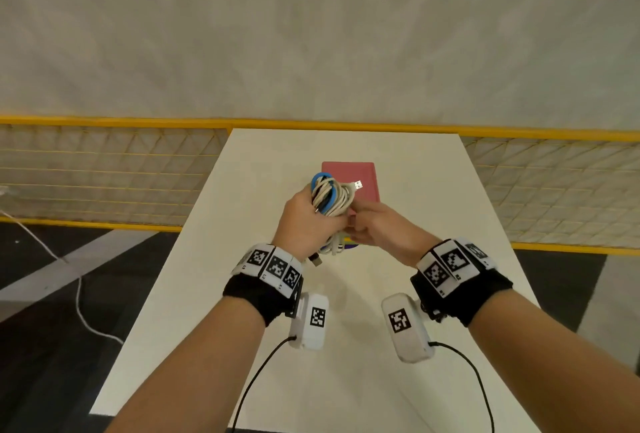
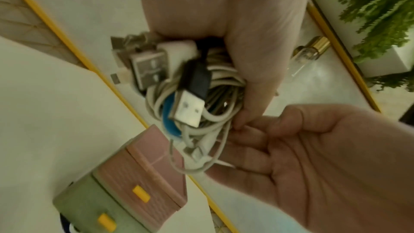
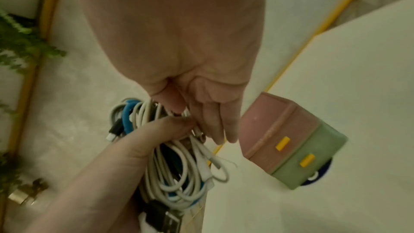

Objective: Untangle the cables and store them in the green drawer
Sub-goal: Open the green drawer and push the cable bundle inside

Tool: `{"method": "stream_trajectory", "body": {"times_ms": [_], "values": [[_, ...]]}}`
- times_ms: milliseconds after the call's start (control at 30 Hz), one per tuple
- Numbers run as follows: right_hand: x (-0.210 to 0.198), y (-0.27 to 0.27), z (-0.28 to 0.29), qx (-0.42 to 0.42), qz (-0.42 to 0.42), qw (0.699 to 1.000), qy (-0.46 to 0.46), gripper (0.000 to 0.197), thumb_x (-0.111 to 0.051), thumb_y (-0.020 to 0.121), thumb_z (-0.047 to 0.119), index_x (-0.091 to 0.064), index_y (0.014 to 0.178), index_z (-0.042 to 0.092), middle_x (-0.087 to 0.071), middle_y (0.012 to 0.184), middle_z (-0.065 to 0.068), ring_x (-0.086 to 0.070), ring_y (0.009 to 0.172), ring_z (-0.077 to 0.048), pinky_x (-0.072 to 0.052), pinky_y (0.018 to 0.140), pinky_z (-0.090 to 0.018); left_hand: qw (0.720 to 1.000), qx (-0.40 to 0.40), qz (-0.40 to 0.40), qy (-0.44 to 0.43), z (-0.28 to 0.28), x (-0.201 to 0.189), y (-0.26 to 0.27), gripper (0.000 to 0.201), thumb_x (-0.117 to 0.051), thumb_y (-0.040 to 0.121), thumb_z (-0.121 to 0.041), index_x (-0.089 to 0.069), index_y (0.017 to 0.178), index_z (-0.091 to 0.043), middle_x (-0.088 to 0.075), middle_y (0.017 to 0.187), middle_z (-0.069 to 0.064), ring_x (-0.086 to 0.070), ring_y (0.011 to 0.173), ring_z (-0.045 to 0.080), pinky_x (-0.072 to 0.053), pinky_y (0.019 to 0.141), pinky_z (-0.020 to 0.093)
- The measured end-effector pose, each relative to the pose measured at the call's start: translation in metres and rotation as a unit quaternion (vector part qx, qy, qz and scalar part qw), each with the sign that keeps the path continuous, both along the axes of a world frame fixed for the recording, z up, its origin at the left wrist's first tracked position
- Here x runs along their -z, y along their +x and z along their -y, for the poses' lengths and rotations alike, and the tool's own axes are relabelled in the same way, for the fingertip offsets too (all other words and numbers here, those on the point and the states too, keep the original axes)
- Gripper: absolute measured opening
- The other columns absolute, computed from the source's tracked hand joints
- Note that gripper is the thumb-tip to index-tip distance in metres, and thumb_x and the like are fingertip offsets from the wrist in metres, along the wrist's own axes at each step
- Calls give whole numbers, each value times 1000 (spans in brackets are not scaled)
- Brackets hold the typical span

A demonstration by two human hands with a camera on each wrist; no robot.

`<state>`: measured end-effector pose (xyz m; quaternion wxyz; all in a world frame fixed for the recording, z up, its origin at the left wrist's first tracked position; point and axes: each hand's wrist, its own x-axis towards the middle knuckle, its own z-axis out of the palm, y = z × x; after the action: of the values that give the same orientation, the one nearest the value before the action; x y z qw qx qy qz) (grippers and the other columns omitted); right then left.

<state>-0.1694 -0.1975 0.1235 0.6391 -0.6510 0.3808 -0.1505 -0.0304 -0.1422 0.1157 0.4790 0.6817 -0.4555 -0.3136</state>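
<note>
A tangled bundle of white, blue and black USB cables (image 1: 330, 197) is held in the air above the table. My left hand (image 1: 311, 214) grips the bundle round its middle, and plugs stick out both ends. From the right, my right hand (image 1: 360, 221) pinches a white strand at the bundle's edge between thumb and forefinger (image 3: 186, 112); its other fingers (image 3: 230, 130) point straight. Just behind and below stands the small drawer unit (image 1: 363, 176), a pink drawer (image 3: 268, 130) over the green drawer (image 3: 313, 162). Both drawers have yellow handles and look closed.
The white table (image 1: 433, 242) carries the drawer unit, which sits on a dark blue disc (image 3: 318, 178). A yellow mesh fence (image 1: 104, 172) runs behind the table. A white cord (image 1: 79, 294) lies on the floor at left. A green plant (image 2: 380, 6) and a gold-capped bottle (image 2: 311, 50) show beyond the table.
</note>
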Motion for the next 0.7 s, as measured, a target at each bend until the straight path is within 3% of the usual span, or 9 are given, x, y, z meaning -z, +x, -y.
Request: {"method": "stream_trajectory", "body": {"times_ms": [67,100,133,200,300,400,500,600,700], "values": [[18,-3,10,-30,-26,999,-15,41,-43,88,4,-51,128,5,-57,111,-27,-57,99,-34,-50,91,-39,999,2,10,38,10,9,-1,29,-82,69,-15,-64,91,-23,-71,84,-1,-69,82,16,-58,77,34],[31,-4,15,-32,-26,999,-24,43,-44,88,4,-52,130,14,-61,111,-19,-57,95,-19,-48,86,-25,998,6,15,58,15,14,0,30,-82,68,-17,-64,90,-27,-71,84,-2,-69,82,15,-59,78,35],[44,-5,21,-20,-16,999,-38,48,-47,86,3,-54,129,23,-64,110,-5,-57,96,-12,-47,89,-21,997,10,27,77,21,20,1,31,-81,67,-20,-63,91,-30,-72,86,-4,-69,84,15,-58,80,36],[72,-6,31,64,-1,997,-51,53,-49,82,1,-58,120,36,-67,108,8,-59,103,-10,-48,91,-28,990,19,65,121,35,29,7,35,-78,66,-24,-62,97,-31,-71,91,-4,-69,87,17,-57,84,38],[98,-13,43,224,-103,967,-59,44,-46,89,5,-42,131,19,-60,95,-3,-59,91,-23,-43,72,-26,969,57,134,199,56,39,17,47,-75,67,-19,-57,111,-28,-68,97,1,-66,91,24,-54,84,36],[127,-11,48,293,-149,944,13,64,-51,88,9,-20,144,9,-57,80,-4,-57,87,-26,-44,80,-34,950,92,164,248,69,49,24,51,-77,67,-19,-57,113,-25,-65,96,0,-64,90,25,-50,78,29],[159,7,57,296,-149,939,86,79,-60,84,16,-11,146,10,-63,102,-16,-62,91,-31,-51,84,-41,941,110,186,262,71,58,28,57,-77,68,-17,-57,121,-22,-67,101,2,-65,92,25,-54,82,33],[171,22,62,310,-80,936,144,65,-61,85,9,-25,138,6,-61,99,-22,-59,67,-24,-53,61,-34,933,125,219,257,70,62,32,51,-76,69,-17,-57,115,-24,-68,98,4,-66,88,26,-55,79,34],[173,28,66,346,-16,924,163,42,-59,85,-3,-39,121,4,-57,95,-22,-56,60,-21,-51,48,-27,930,135,230,255,71,65,34,49,-76,68,-15,-57,112,-26,-68,96,3,-65,84,25,-51,73,29]]}}
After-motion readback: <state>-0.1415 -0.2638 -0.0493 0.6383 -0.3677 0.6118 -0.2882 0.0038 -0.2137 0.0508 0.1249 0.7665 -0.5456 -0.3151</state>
